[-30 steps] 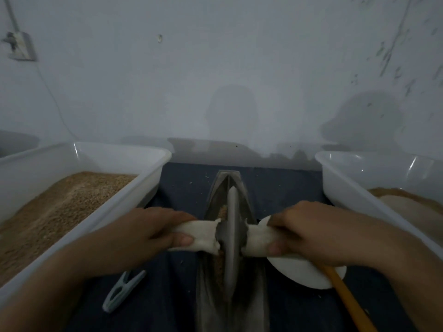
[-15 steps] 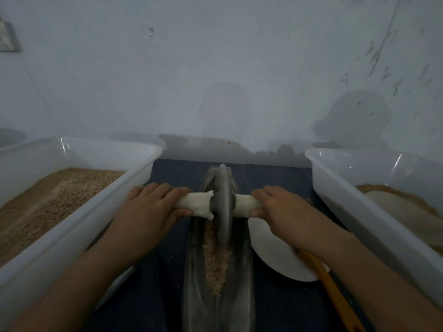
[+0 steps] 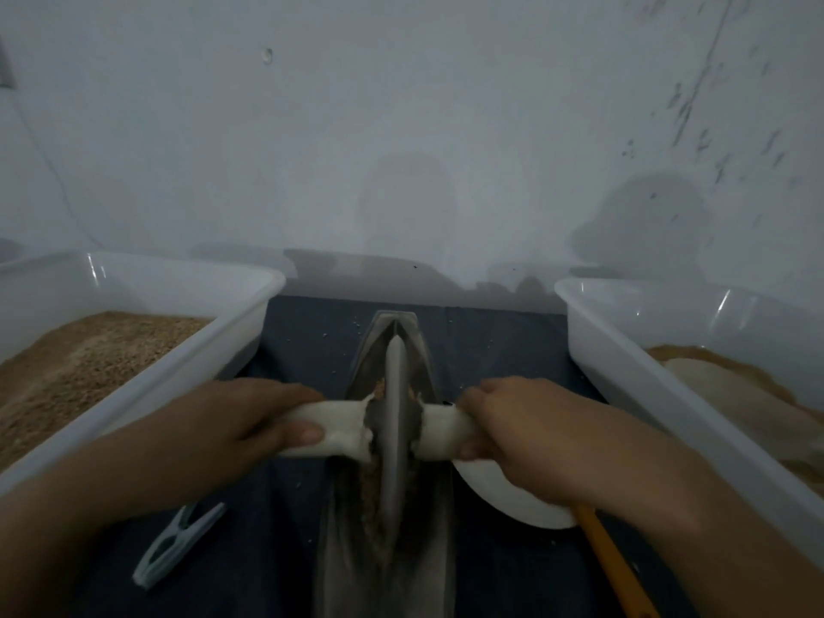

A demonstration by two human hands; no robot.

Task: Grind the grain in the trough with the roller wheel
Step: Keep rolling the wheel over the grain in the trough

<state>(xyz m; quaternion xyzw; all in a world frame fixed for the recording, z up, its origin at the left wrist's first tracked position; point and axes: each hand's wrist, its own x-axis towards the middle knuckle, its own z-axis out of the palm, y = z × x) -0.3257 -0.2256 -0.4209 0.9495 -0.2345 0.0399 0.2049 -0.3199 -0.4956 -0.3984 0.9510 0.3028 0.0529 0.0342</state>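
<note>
A narrow grey metal trough (image 3: 419, 345) runs away from me on a dark blue cloth. The thin grey roller wheel (image 3: 396, 421) stands upright in its groove, around the middle of the trough. Brown grain (image 3: 371, 497) lies in the groove beside and in front of the wheel. A white cloth-wrapped axle sticks out on both sides. My left hand (image 3: 241, 425) is closed around the left handle (image 3: 330, 428). My right hand (image 3: 526, 434) is closed around the right handle (image 3: 443, 434).
A white plastic tub (image 3: 232, 332) with brown grain stands at the left. Another white tub (image 3: 633, 376) with brown and pale material stands at the right. A white scoop (image 3: 504, 497) with an orange handle lies right of the trough. A pale clothespin (image 3: 178, 546) lies at the left.
The wheel went out to the far end of the trough half a second ago. Both hands have since drawn it back toward me to the middle.
</note>
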